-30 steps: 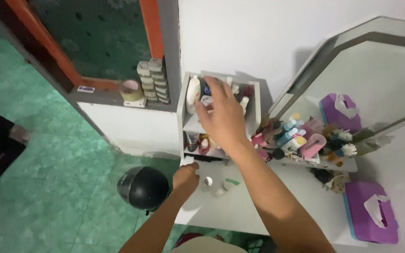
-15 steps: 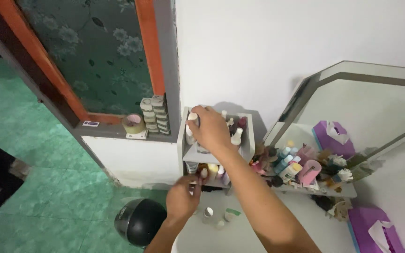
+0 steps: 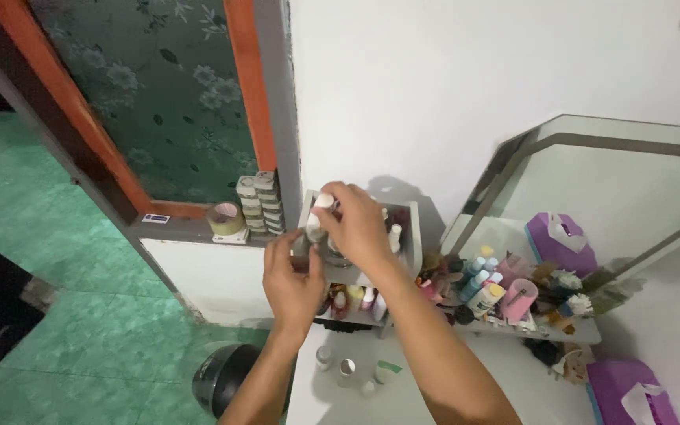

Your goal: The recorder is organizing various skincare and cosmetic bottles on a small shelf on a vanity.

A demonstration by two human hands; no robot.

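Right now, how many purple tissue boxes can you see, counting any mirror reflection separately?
2. One purple tissue box lies on the white table at the bottom right corner, partly cut off. The other is a reflection in the mirror above. Others may lie out of frame.

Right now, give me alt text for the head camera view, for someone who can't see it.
Two bare hands reach into a small white shelf unit against a white wall: the right hand grips a white-capped bottle on the upper shelf, the left hand close below it. More bottles fill the lower shelf, a mirror leans to the right, and a black helmet lies on the green floor.
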